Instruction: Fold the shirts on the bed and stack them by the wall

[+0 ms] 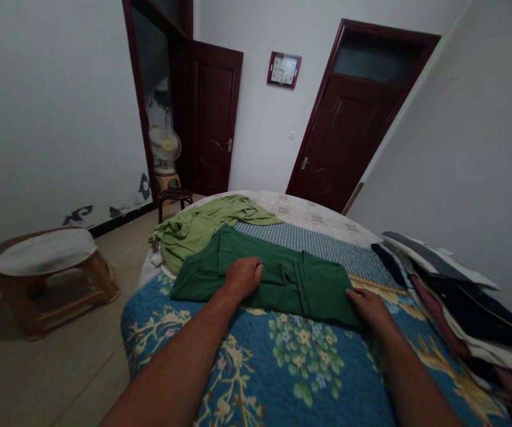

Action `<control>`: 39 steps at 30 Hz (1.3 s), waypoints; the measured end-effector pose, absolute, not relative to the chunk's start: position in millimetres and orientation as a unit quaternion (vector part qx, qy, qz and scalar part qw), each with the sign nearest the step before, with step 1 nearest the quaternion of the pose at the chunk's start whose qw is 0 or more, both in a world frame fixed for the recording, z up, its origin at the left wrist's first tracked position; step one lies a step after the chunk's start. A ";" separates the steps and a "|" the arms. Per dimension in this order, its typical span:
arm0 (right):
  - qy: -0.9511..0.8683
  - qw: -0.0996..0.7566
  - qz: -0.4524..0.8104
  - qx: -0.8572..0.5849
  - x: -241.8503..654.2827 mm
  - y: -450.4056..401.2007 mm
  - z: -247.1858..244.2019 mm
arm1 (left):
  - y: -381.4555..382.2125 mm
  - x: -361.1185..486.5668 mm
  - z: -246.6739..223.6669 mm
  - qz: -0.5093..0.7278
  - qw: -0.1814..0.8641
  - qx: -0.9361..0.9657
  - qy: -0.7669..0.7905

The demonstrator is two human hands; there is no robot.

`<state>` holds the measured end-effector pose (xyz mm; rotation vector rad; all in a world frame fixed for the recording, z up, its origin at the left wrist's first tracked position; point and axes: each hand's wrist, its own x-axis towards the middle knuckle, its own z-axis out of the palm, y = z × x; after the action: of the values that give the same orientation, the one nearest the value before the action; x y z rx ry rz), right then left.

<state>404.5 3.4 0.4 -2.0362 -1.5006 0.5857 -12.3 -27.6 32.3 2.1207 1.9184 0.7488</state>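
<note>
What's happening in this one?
A person has both bare hands on a dark green garment lying folded over on a blue floral cover. The left hand rests near its middle; the right hand touches its right end. A rumpled light green garment lies beyond, to the left, and stacked clothes sit at the right.

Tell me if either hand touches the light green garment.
No, the left hand rests on the dark green garment and the right hand touches its edge.
</note>
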 end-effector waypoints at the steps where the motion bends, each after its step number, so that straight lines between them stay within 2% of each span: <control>1: -0.555 0.265 0.238 -0.752 406.0 5.7 0.6 | -27.6 -11.6 32.2 0.253 0.093 0.714 0.646; 3: -0.539 0.276 0.274 -0.747 407.6 7.4 1.1 | -27.3 -11.9 31.8 0.255 0.097 0.712 0.647; 10: -0.452 0.403 0.411 -0.682 390.7 -3.5 30.7 | -21.4 -15.1 30.0 0.271 0.117 0.708 0.641; 14: -0.478 0.413 0.390 -0.670 368.3 -4.9 64.0 | -15.8 -16.3 27.1 0.298 0.121 0.706 0.631; 23: -0.528 0.425 0.453 -0.579 282.1 5.7 116.4 | -9.3 -18.0 24.9 0.371 0.182 0.688 0.597; 30: -0.605 0.395 0.350 -0.597 192.7 22.8 90.4 | -9.3 -14.8 27.3 0.428 0.414 0.591 0.544; 33: -0.587 0.391 0.367 -0.607 157.5 22.2 70.6 | -9.2 -14.0 25.6 0.426 0.488 0.551 0.526; 37: -0.544 0.378 0.490 -0.567 133.1 14.8 49.5 | -4.8 -14.7 20.9 0.412 0.393 0.605 0.556; 39: -0.549 0.385 0.511 -0.539 136.9 11.4 44.6 | -2.7 -14.4 17.9 0.398 0.348 0.615 0.585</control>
<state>136.9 11.4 44.6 -1.3726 -1.3978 1.3010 -14.4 -2.7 17.9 1.5946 1.5175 1.0320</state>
